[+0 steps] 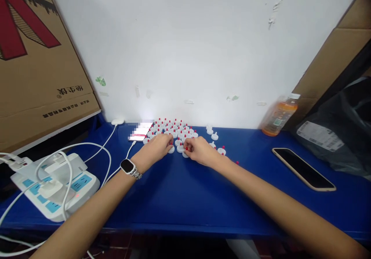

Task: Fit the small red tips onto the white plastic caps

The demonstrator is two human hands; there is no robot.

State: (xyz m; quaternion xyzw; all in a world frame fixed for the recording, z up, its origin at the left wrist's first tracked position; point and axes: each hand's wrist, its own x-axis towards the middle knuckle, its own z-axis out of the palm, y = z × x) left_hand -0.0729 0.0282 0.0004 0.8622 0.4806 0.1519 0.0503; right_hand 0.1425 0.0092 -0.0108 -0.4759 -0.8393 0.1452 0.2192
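Observation:
Both my hands rest on a blue table (179,197) near the back wall. My left hand (158,148), with a watch on its wrist, has its fingers curled at a white cap (171,149). My right hand (200,151) pinches a small red piece (186,149) by a white cap (180,148) between the hands. Just behind them lies a cluster of several white caps with red tips (174,129). A few plain white caps (213,136) lie to the right of the cluster.
A lit phone (141,131) on a white cable lies left of the cluster. White power strips (55,183) with cables sit at the left. A dark phone (303,169), an orange bottle (278,116) and a black bag (342,135) are at the right. Cardboard boxes (37,58) flank the table.

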